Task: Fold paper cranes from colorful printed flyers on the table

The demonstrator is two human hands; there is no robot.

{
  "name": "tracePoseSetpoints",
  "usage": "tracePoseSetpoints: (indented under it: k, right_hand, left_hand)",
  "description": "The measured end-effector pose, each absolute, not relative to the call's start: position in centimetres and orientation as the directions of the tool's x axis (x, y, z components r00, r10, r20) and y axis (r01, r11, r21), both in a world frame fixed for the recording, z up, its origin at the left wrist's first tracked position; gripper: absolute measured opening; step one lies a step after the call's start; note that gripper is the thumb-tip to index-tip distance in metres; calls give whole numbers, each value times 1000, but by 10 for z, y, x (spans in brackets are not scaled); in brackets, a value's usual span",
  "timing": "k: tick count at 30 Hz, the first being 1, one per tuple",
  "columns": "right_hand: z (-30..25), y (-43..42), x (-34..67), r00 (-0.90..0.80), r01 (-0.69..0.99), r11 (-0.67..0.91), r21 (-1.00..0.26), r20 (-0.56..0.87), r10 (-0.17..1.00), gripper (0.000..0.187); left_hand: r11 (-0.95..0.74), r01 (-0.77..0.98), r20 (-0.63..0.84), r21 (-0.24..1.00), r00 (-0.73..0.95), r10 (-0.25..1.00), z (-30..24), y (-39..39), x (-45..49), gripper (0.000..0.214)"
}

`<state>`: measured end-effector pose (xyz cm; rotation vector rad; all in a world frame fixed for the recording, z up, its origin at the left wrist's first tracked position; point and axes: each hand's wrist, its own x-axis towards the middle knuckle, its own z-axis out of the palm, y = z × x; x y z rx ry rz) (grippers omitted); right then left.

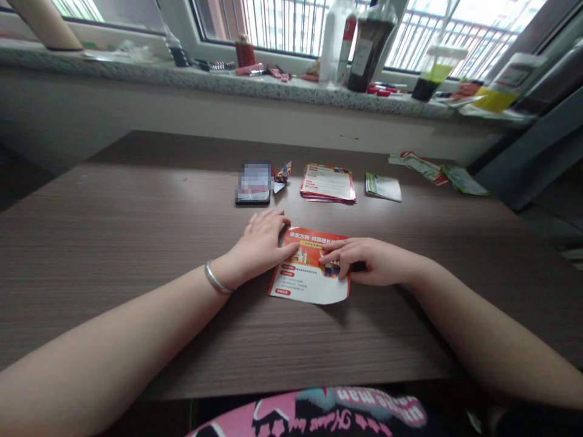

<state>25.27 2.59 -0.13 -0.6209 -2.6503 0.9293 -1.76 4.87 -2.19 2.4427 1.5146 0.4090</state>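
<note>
Near the middle of the surface (182, 255), a flyer (310, 290), red across the top with white print and a castle picture, white below with small red labels. Upright to the wearer's view, with the bottom right corner lifted and a shadow under it. At its left edge, the left hand (264, 235), spread and palm down, gripping nothing, with the thumb on the red part and the other fingers around the upper left corner. At its right edge, the right hand (373, 261), loosely bent, with fingertips on the picture; whether pinching the edge or only resting there, impossible to tell. Around the left wrist, 1 silver bracelet (215, 278).

Past the flyer, in a row from left to right: a phone (254, 183) with a blurred screen, a crumpled wrapper (283, 175) just beside it, a stack of more flyers (328, 182), and a small green and white booklet (383, 187). Farther right, toward the far corner, 3 flat packets (426, 168), green and red. Behind the surface, a speckled sill (282, 86) with bottles (367, 54), a red jar (245, 52) and small clutter. Beyond, windows with railings outside.
</note>
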Motion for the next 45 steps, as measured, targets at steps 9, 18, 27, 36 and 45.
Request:
tracePoseSetpoints:
  k: [9,18,27,36,45]
  right_hand:
    - [4,28,253,-891,267,670,-693,88,446,9]
    - [7,25,250,-905,278,693,-665,61,421,7]
    - [7,22,248,-844,390,651,-651,32,536,12]
    - [3,25,246,-670,599,556,-576,18,742,21]
    - [0,29,237,-566,592,575,-565,216,795,15]
  left_hand:
    - [-457,815,128,356,442,888,-25,51,-16,47]
    - [-421,813,75,402,429,900,-23,51,-13,35]
    - [-447,648,226,616,399,889,-21,52,-12,18]
    - [-400,507,225,763,372,901,-17,42,-12,32]
    - [-245,341,80,908,433,898,-10,31,0,29]
